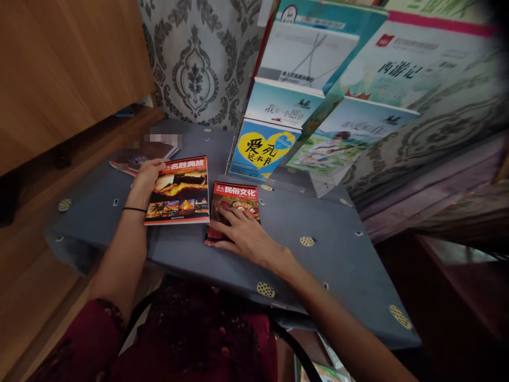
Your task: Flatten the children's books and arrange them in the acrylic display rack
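Observation:
My left hand (pixel 149 178) grips the left edge of a paperback book (pixel 181 185) with golden pictures on its cover; part of its fingers is hidden behind it. The book is slightly raised at an angle over the table. My right hand (pixel 244 233) lies with outstretched fingers on a second, red-and-brown paperback (pixel 235 191), covering its lower half. This one rests flat on the table, just right of the first book. Behind my left hand, more books (pixel 153 154) lie in a loose pile, their covers partly blurred.
A grey-blue cloth with pineapple prints covers the table (pixel 318 265). At the back right stands a clear tiered rack (pixel 324 183) with several books, among them a blue-and-yellow one (pixel 260 151). A wooden cabinet (pixel 71 63) is on the left, patterned wallpaper (pixel 194 74) behind.

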The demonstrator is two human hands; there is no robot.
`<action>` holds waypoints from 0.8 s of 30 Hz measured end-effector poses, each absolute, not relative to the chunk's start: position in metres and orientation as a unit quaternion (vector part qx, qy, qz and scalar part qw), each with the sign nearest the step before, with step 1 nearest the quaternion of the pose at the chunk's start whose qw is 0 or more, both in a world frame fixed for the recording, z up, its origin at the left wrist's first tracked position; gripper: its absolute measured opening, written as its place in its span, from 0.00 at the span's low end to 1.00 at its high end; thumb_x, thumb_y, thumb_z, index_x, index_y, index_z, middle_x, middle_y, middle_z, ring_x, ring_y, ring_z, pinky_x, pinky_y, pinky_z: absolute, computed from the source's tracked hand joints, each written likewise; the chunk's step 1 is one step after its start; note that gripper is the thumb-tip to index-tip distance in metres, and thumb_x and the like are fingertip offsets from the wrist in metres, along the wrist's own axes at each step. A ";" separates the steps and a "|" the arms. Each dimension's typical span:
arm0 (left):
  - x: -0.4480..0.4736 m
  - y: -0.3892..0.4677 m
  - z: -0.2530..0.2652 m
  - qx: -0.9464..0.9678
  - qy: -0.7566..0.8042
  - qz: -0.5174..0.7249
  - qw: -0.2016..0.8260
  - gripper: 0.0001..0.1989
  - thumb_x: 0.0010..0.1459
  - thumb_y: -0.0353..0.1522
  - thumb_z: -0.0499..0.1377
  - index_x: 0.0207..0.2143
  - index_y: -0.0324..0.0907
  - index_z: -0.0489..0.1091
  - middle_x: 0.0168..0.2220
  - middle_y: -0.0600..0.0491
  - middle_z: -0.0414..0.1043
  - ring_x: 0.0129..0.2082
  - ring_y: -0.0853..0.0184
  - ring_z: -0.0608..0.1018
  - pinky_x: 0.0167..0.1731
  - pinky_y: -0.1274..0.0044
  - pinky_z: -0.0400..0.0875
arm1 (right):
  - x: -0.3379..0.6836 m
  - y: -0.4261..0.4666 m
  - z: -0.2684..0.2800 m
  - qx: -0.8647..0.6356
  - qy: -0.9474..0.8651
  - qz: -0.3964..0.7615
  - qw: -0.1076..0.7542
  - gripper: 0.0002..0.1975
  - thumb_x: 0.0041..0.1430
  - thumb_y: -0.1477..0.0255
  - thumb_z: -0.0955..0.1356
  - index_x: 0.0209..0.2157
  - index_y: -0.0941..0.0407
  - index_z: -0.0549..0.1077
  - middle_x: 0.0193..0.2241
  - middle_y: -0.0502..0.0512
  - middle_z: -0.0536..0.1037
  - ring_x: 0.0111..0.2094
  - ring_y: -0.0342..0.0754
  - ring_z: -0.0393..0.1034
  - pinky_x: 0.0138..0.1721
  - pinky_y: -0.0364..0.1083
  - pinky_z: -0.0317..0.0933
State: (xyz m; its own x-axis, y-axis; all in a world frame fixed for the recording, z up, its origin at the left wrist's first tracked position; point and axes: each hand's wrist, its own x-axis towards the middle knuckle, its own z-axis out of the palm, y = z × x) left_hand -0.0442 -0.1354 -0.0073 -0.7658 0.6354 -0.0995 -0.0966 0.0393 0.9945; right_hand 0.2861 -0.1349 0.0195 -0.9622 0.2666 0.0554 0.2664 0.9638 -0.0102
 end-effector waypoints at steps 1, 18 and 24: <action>-0.045 -0.135 -0.009 0.205 0.665 0.664 0.273 0.11 0.43 0.24 0.60 0.31 0.38 0.77 0.24 0.53 0.76 0.25 0.67 0.76 0.30 0.76 0.75 | 0.284 -0.136 0.019 -0.123 -0.992 -0.006 0.022 0.28 0.63 0.53 0.69 0.62 0.47 0.70 0.64 0.65 0.67 0.64 0.66 0.61 0.58 0.65 0.61; -0.043 -0.134 -0.012 0.193 0.659 0.667 0.288 0.09 0.44 0.29 0.63 0.32 0.38 0.76 0.24 0.53 0.75 0.27 0.65 0.78 0.32 0.75 0.76 | 0.347 -0.140 -0.004 -0.230 -0.972 -0.027 0.032 0.24 0.67 0.57 0.66 0.62 0.48 0.69 0.67 0.65 0.62 0.66 0.66 0.57 0.56 0.66 0.58; -0.037 -0.137 -0.007 0.198 0.670 0.658 0.281 0.11 0.44 0.29 0.64 0.33 0.36 0.78 0.23 0.51 0.76 0.29 0.62 0.80 0.32 0.74 0.78 | 0.369 -0.152 -0.009 -0.284 -0.957 -0.032 0.037 0.23 0.69 0.60 0.65 0.64 0.45 0.67 0.66 0.64 0.65 0.65 0.66 0.59 0.54 0.65 0.60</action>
